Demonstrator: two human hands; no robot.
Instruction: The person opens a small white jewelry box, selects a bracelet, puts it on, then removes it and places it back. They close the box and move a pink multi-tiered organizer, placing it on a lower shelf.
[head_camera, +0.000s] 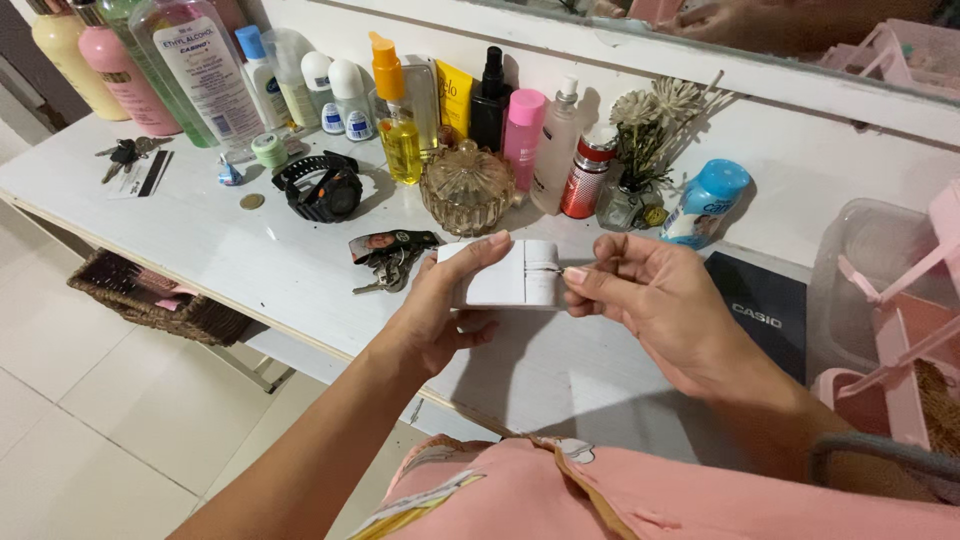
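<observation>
The tabletop (200, 240) stretched white beneath both hands, its far edge behind the grips crowded with bottles (205, 70). Just beyond the left grip stood a glass jar (467, 188), with a black watch (322, 188) farther to its left and keys (388, 258) lying just beside the left thumb. A dark case (765, 310) lay under and beyond the right wrist.

The white box (505, 275) was held above the tabletop between the two grips. The left hand (440, 310) was clamped on the box's left end, thumb along the top edge and fingers hidden beneath. The right hand (655, 305) met the box's right end, its thumb and forefinger pinched together on a thin pin (548, 268) that poked into the seam of the box, right at the fingertips.
</observation>
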